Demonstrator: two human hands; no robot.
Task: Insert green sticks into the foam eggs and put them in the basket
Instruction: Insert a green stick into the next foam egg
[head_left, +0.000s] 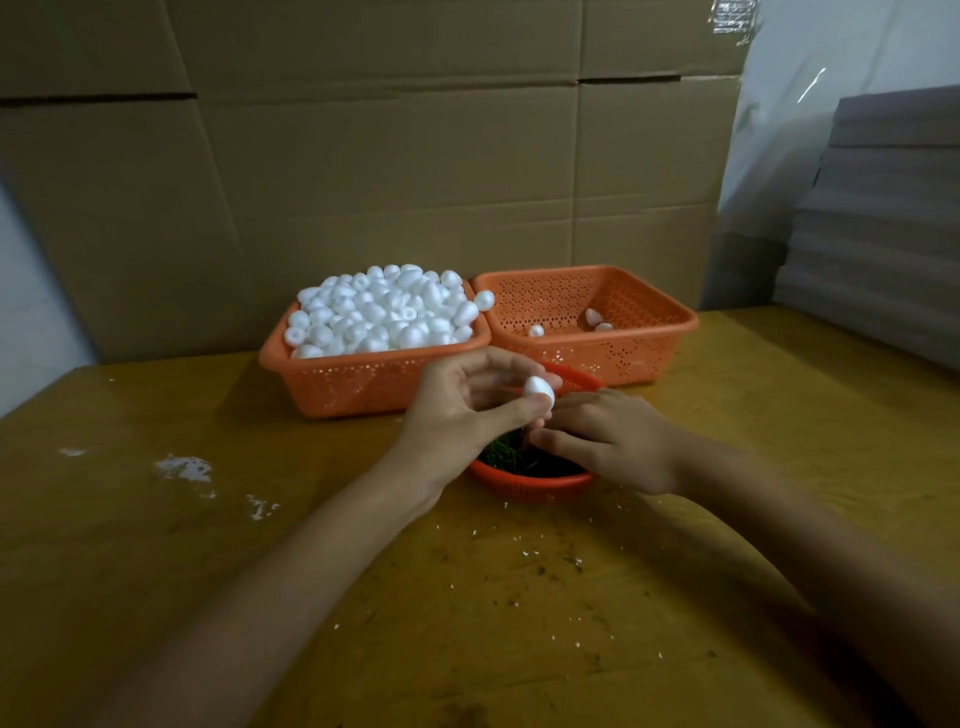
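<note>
Your left hand (467, 410) pinches a foam egg (539, 389); your right hand (613, 441) is fishing among the green sticks (504, 454), grip unclear. Next: pick one, push it in.

**Room at the sides, crowding at centre**

Bare table (156, 571) across lower left and lower right of the frame, free for passage. Centre barred by two touching orange baskets: left basket (374, 387) heaped over its rim with foam eggs (384, 312), right basket (644, 358) open from above. Behind, cardboard wall (363, 182); far right, stacked sheets (883, 234). In front, red bowl (530, 480) covered by left hand (457, 410), foam egg (539, 389) pinched in it, and right hand (608, 441).
</note>
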